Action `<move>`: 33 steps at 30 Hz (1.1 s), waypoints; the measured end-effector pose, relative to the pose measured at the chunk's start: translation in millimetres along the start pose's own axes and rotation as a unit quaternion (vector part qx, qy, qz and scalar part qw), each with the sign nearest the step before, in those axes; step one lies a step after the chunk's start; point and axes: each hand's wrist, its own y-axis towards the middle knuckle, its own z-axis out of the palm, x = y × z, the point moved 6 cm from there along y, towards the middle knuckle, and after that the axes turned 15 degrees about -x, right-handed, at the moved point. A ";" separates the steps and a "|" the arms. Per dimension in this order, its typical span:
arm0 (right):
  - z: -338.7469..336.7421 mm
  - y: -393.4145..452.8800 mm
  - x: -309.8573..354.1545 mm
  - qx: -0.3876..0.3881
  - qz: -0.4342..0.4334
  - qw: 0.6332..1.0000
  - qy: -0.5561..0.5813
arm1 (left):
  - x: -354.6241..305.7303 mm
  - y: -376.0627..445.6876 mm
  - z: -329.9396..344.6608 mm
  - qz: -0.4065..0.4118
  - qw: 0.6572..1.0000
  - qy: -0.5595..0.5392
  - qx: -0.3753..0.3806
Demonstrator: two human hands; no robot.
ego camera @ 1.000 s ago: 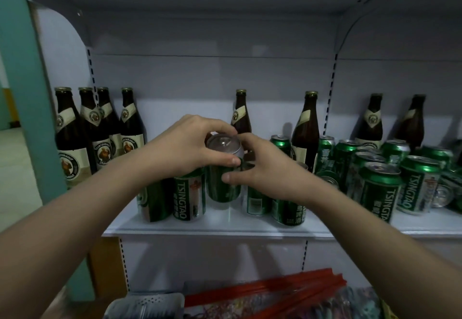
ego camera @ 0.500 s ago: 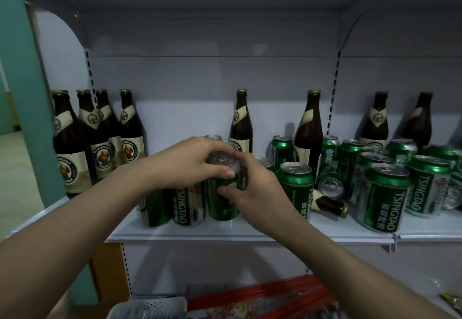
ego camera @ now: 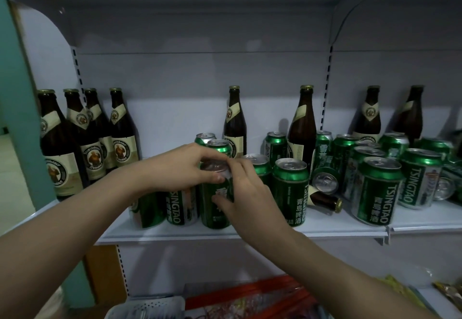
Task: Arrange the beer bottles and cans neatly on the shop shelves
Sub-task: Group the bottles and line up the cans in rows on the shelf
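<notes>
Both hands meet on one green can (ego camera: 216,203) that stands upright at the front of the white shelf (ego camera: 225,234). The left hand (ego camera: 180,168) comes over from the left, its thumb and fingers curled round the can's silver top. The right hand (ego camera: 246,193) grasps the same can from the right, fingertips at the rim and thumb pressed on the green side. Just left of it stand two more cans in the front row (ego camera: 182,206), touching side by side, the leftmost partly hidden by the left wrist. Two cans (ego camera: 220,146) stand behind the held one, near a brown bottle (ego camera: 234,121) at the back wall. To the right, another upright can (ego camera: 291,188) stands just beside the right hand, with one more (ego camera: 258,165) behind it. Four brown bottles (ego camera: 82,138) stand close together at the shelf's left end. A tall bottle (ego camera: 302,129) stands near the middle upright, and before it one bottle lies on its side (ego camera: 325,200), gold cap pointing right; a can (ego camera: 325,181) lies tipped above it, its top facing out. Further right a loose cluster of cans (ego camera: 375,188) fills the shelf, most upright, one more on its side at the far right (ego camera: 443,188). Two bottles (ego camera: 371,116) stand behind them. All cans seen from above show closed tops. Below, red packaging (ego camera: 250,298) lies on a lower level.
</notes>
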 end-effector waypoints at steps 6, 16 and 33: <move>-15.6 2.3 7.7 -0.043 -0.082 0.995 -0.037 | -7.7 0.9 2.8 0.015 0.999 -0.025 0.015; -100.5 39.4 -8.0 -0.194 -0.014 0.980 0.047 | -20.4 32.3 -5.8 0.023 0.994 -0.015 -0.103; -98.4 0.9 -125.0 -0.030 0.089 0.982 -0.163 | -17.7 135.9 66.0 0.058 0.998 0.006 0.037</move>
